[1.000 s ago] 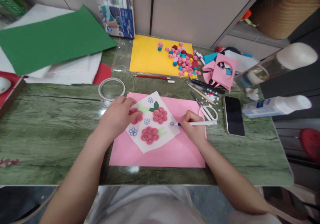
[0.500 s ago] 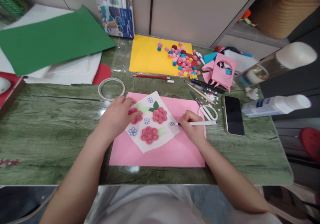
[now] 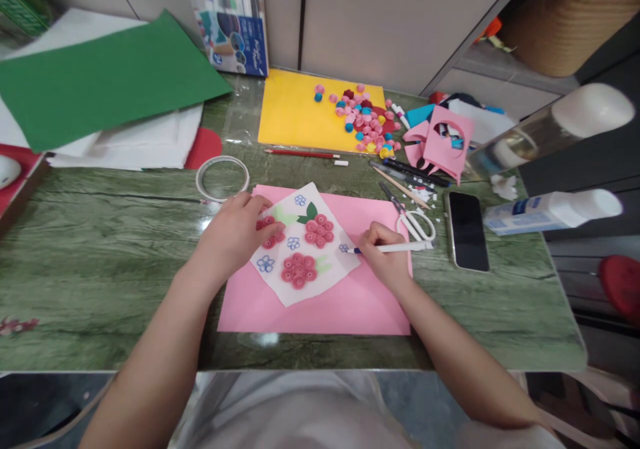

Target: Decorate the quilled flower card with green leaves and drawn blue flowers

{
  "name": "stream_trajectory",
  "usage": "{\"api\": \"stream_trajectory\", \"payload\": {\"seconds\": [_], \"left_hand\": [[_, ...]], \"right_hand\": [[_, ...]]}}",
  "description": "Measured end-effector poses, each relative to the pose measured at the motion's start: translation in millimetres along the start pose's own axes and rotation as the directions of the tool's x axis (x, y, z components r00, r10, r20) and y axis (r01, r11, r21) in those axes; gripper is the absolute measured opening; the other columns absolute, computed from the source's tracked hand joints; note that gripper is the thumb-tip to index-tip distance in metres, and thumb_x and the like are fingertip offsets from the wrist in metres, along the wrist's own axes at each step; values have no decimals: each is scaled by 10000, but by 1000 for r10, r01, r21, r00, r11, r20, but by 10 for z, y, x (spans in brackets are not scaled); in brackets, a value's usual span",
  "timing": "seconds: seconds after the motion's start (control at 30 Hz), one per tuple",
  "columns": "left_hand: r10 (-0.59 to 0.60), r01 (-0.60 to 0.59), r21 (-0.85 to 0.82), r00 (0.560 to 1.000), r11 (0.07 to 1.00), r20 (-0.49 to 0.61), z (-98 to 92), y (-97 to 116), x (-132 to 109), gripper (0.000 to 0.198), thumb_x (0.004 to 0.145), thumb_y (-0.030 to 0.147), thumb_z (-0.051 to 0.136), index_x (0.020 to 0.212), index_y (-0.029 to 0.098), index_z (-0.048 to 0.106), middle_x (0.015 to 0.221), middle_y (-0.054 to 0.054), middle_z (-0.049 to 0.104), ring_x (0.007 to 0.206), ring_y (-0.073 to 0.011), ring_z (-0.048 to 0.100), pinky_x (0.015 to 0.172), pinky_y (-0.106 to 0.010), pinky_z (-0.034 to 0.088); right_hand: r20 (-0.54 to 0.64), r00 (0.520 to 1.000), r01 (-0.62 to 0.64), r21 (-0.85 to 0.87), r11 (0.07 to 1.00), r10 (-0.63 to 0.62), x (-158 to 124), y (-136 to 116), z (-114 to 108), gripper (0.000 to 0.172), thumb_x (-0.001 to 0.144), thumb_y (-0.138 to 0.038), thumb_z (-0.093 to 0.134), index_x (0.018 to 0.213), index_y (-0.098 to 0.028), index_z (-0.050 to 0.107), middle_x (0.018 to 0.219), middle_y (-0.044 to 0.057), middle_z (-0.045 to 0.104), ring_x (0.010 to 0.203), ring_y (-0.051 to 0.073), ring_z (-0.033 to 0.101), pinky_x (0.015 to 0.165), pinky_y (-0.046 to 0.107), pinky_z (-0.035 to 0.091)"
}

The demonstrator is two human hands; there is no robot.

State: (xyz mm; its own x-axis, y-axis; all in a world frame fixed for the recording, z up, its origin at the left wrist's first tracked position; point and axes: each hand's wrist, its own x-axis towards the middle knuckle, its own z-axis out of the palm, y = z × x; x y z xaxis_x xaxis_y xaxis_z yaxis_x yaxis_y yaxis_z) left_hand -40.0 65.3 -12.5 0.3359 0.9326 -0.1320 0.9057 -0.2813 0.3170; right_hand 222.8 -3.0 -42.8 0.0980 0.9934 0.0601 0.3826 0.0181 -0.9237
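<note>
My right hand (image 3: 384,255) is closed around a white marker (image 3: 403,247) with a dark blue tip end. The tip is on or just over a small blue flower drawing (image 3: 343,249) near the right corner of a white paper (image 3: 295,294). On that paper are pink rolled-paper flowers (image 3: 299,271), dark green leaves (image 3: 311,213), pale green marks and several blue flower drawings. My left hand (image 3: 233,232) rests over the paper's left corner, thumb apart from the fingers, partly covering one pink flower (image 3: 271,232). Beneath lies a pink sheet (image 3: 320,319).
Right of the sheet are scissors (image 3: 417,225), a phone (image 3: 468,232) and a bottle (image 3: 545,214). Behind are a tape roll (image 3: 200,181), a red pencil (image 3: 303,153), and a yellow sheet (image 3: 285,112) bearing small paper coils (image 3: 370,123). Green paper (image 3: 110,79) lies far left.
The marker's tip has shifted very slightly left and down beside the small blue flower drawing, its back end tilting a little. My left hand stays in place.
</note>
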Motion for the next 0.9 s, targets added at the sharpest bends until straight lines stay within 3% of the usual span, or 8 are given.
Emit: {"api": "stream_trajectory", "payload": {"seconds": [0.37,0.6,0.9], "left_hand": [[-4,4,-9,1000,1000,-2,3,0,5,378,774,492,538,990,182,547,948,-71,552,927,-247,532,811,-353,422],[-2,2,-7,1000,1000,-1,-12,8,-6,361,779,482,535,982,184,547,942,-73,548,920,-245,534,797,-346,423],[-11,11,-16,1000,1000,5,-21,21,0,371,772,481,544,990,181,550,955,-75,550,938,-251,531,807,-354,422]], "right_hand": [[13,1000,-10,-41,999,11,-2,-37,12,292,669,-74,499,505,-202,295,461,-70,303,460,77,293,450,242,215],[-23,999,-40,63,997,41,7,-25,5,288,678,-79,491,517,-206,290,455,-73,302,449,76,281,440,236,221],[26,1000,2,-8,1000,-2,-12,-25,3,288,691,-106,510,519,-205,302,468,-71,313,460,78,283,449,239,224]]}}
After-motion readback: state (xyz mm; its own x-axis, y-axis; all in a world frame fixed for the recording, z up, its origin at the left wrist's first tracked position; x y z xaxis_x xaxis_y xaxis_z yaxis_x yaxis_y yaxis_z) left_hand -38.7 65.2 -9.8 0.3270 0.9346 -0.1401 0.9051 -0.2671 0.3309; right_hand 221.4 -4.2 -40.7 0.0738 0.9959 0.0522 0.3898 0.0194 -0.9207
